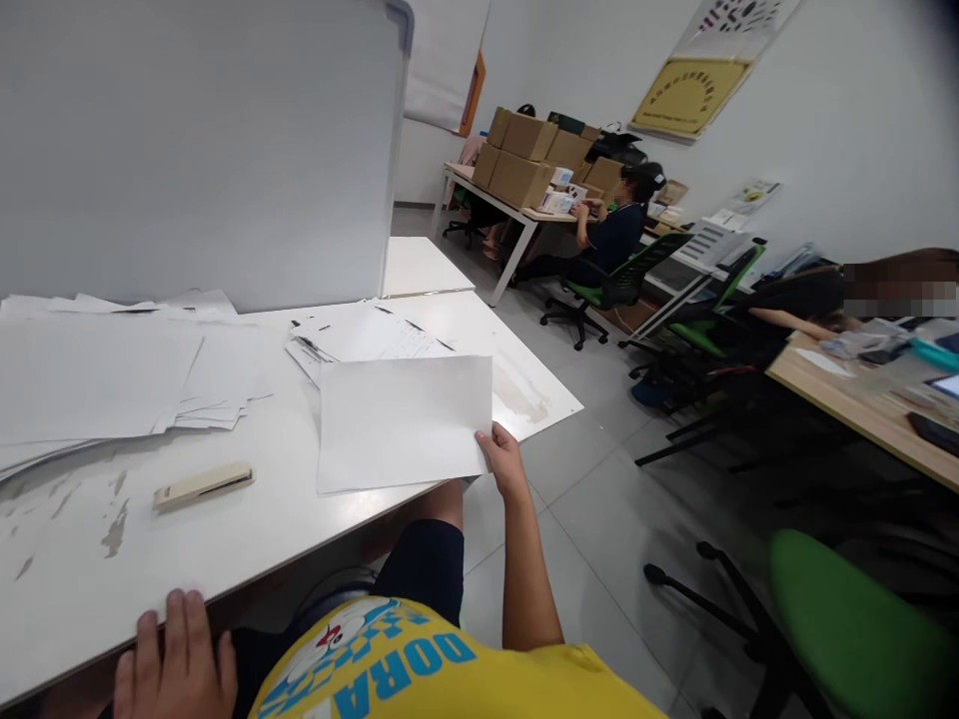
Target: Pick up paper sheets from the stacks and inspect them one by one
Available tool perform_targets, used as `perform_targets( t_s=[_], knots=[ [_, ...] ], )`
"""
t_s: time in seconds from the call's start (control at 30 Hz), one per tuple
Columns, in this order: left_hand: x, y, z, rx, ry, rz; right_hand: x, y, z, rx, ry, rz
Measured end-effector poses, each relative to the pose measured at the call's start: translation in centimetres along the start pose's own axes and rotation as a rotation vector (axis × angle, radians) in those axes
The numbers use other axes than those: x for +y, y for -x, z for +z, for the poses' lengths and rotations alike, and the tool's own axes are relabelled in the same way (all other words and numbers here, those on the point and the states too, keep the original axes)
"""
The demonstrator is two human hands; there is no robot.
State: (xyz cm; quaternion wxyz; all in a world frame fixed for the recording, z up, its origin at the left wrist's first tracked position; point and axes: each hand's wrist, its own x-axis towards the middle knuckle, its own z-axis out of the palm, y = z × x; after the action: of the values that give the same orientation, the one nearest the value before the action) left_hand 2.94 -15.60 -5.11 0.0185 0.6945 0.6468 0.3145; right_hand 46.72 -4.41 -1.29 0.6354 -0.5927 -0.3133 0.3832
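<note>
My right hand pinches the right edge of a blank white sheet of paper, thumb on top. That sheet lies near the table's front edge and partly covers some printed papers behind it. At the lower left, my left hand rests at the table's edge with its fingers stretched out and holds nothing. A cream stapler lies on the table, beyond my left hand. Farther left is a large uneven stack of white paper.
A grey-white panel stands along the back of the white table. To the right are a green chair and a wooden desk with a person at it. Another person sits by cardboard boxes at the back.
</note>
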Motion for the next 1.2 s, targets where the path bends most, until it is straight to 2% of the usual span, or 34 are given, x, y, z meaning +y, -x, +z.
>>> perform_targets(
  t_s=[0.1,0.17,0.23,0.3,0.4,0.47,0.53,0.6,0.7,0.87,1.2],
  knots=[
    [1.1,1.5,-0.2,0.039,-0.078,0.143,0.6,0.7,-0.5,-0.059,-0.025,0.041],
    [1.4,0.8,-0.9,0.091,-0.167,0.203,0.8,1.2,-0.7,-0.124,-0.044,0.098],
    [1.1,-1.8,-2.1,0.144,-0.225,0.266,0.7,1.3,-0.7,-0.177,-0.037,0.157],
    [0.1,-5.6,-3.3,0.170,-0.244,0.304,0.5,1.3,-0.2,-0.210,-0.011,0.206],
    [-1.7,-11.2,-3.8,0.208,-0.231,0.330,0.2,1.0,1.2,-0.263,0.037,0.251],
    [-2.3,-13.7,-3.0,0.098,-0.176,0.317,0.1,0.9,2.3,-0.298,0.062,0.277],
    [-2.3,-14.9,-1.7,-0.030,-0.143,0.294,0.1,1.0,3.1,-0.319,0.086,0.307],
    [-1.9,-15.1,-0.5,-0.102,-0.149,0.264,0.0,1.1,3.6,-0.322,0.117,0.325],
    [-1.4,-14.7,0.2,-0.119,-0.173,0.258,-0.2,1.4,4.0,-0.331,0.159,0.327],
    [-1.6,-14.5,0.1,-0.187,-0.137,0.340,-0.2,1.7,4.4,-0.353,0.206,0.311],
    [-1.4,-14.5,0.5,-0.231,-0.182,0.342,0.2,2.0,4.5,-0.342,0.286,0.311]
  ],
)
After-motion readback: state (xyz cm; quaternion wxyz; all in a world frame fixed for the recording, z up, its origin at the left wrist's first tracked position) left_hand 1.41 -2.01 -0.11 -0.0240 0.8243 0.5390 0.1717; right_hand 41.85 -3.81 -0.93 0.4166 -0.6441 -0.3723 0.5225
